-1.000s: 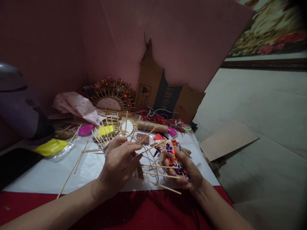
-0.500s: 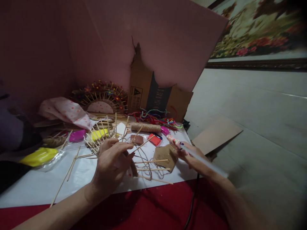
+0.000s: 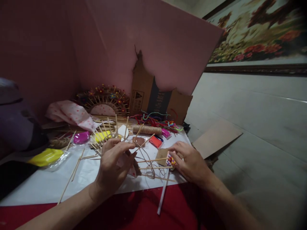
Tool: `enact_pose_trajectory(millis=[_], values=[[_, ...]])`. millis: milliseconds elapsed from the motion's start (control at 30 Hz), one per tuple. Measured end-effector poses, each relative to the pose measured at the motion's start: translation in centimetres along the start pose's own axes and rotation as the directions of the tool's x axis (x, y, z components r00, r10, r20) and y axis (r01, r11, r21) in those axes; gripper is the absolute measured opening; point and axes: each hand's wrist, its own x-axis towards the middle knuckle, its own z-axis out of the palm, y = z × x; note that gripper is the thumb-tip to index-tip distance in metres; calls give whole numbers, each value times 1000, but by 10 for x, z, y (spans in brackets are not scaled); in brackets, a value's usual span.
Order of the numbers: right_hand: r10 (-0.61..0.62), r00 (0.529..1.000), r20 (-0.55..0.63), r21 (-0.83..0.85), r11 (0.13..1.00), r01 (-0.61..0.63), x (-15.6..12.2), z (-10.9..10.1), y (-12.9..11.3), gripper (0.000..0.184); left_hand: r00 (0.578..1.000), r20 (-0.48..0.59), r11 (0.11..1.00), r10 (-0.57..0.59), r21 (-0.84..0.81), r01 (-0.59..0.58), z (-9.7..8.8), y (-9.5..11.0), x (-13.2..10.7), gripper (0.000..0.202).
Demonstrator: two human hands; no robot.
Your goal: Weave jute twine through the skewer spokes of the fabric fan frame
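My left hand [image 3: 115,163] is closed around a cardboard piece [image 3: 137,167] with dotted cloth on it. Thin bamboo sticks [image 3: 153,159] fan out from this piece, and a loose strand of brown twine [image 3: 149,161] loops among them. On the right, my right hand [image 3: 189,159] has its fingers curled over a flower-patterned hot glue gun [image 3: 170,160], mostly hidden by the hand. From its back end a clear glue stick [image 3: 163,195] points toward me over the red cloth. The stick tips reach the glue gun. Beneath it lies a piece of brown cardboard [image 3: 161,155].
A roll of twine [image 3: 147,130], a red clay packet [image 3: 155,141] and colourful pipe cleaners [image 3: 155,119] lie farther back. Torn cardboard [image 3: 141,92] leans on the pink wall behind. At left are a yellow clay packet [image 3: 46,156] and a decorated half-round frame [image 3: 103,99].
My right hand has brought the glue gun left and toward the stick tips, and the glue stick now points down toward me. My left hand keeps its hold in nearly the same place.
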Motion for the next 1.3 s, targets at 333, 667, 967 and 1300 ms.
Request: enact_pose_trajectory(millis=[333, 667, 967, 1300], values=[[-144, 837, 528, 749, 542, -380, 46, 29, -34, 23, 997, 66, 999, 42, -12, -41, 0, 2, -2, 27], [-104, 779, 619, 758, 341, -556, 40, 31, -38, 25, 995, 96, 1000, 21, -6, -21, 1, 5, -4, 27], [-17, 846, 532, 810, 299, -504, 35, 33, -37, 19, 995, 94, 1000, 24, -12, -23, 2, 3, -4, 27], [15, 873, 487, 839, 269, -473, 30, 35, -41, 22, 994, 102, 999, 34, 5, -35, 3, 2, -5, 26]])
